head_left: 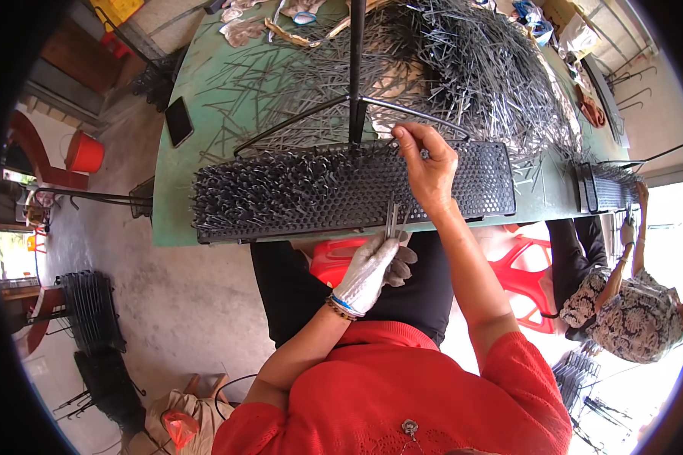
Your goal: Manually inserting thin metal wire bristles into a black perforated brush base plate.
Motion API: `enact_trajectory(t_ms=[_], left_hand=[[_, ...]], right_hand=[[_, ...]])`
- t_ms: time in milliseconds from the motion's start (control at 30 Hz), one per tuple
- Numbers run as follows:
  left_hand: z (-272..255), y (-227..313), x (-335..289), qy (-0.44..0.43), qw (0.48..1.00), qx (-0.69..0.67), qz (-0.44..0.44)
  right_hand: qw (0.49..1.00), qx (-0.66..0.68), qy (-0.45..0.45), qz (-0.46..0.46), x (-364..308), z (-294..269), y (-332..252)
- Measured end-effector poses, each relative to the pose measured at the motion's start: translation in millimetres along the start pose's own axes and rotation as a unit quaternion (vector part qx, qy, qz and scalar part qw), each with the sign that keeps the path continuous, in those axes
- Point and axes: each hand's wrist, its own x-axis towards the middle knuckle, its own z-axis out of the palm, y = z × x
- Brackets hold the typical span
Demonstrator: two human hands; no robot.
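Note:
A long black perforated metal panel [479, 183] lies along the near table edge in front of me. Its left half bristles with upright dark strips [262, 189]; the right part shows bare holes. My left hand [370, 273], in a white and grey knit glove, is closed around a small bunch of thin grey strips [391, 220] pointing up just below the panel's front edge. My bare right hand [430, 163] hovers over the panel right of its middle, thumb and forefinger pinched together. Whatever is between those fingertips is too small to make out.
A large heap of loose dark strips [482, 72] covers the far table. A black rod frame [357, 68] rises behind the panel. A phone [179, 122] lies at left on the green table [176, 216]. At right a co-worker [630, 303] handles another panel [613, 189]. Red stools stand below.

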Motion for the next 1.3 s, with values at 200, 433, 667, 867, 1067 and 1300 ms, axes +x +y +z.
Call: enact_trajectory(t_ms=[200,433,667,867,1067,1300], left_hand=[[-1.2,1.6,-0.7,0.011,1.000,0.004,-0.013],[-3.4,1.8,0.2,0.039,0.999,0.005,-0.008],[-5.5,3.0,0.3,0.029,1.000,-0.003,-0.009],[-6.5,3.3,-0.9,0.025,1.000,0.016,-0.005],[-5.6,2.7,0.1,0.020,1.000,0.018,-0.001],[-0.8,13.7,-5.1,0.011,0.998,0.000,0.061]], right_hand=[[0.996,-0.057,-0.004,-0.070,-0.6,0.1,-7.5],[0.994,-0.072,-0.014,-0.086,-1.8,3.5,-6.9],[0.969,-0.161,-0.075,-0.172,-7.1,8.3,3.6],[0.953,-0.216,-0.095,-0.189,-5.3,1.9,-6.3],[0.954,-0.216,-0.077,-0.195,-8.2,0.1,-4.2],[0.963,-0.100,-0.233,0.089,-13.7,-22.2,-33.5]])
